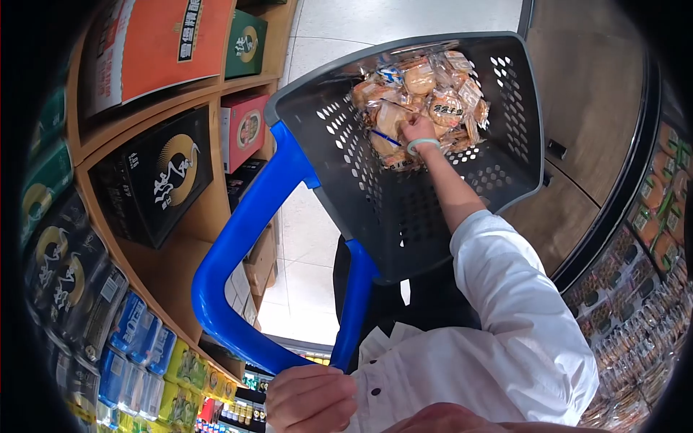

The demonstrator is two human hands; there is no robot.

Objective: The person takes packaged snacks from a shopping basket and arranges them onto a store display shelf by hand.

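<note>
We are in a shop, most likely a supermarket. A grey basket (pixel 404 245) on a blue handle (pixel 211 289), the kind we push between aisles, carries a heap of wrapped snacks (pixel 446 108). To the left we see wooden shelves (pixel 177 278) with printed boxes, among them a black box (pixel 155 177), a green box (pixel 245 43) and a pink box (pixel 245 130). Lower down, several alike stand together: blue packs (pixel 137 325) and yellow-green packs (pixel 184 375). Along the right edge we find row upon row of packaged goods (pixel 642 332). Pale floor tiles (pixel 310 252) run between the displays.
</note>
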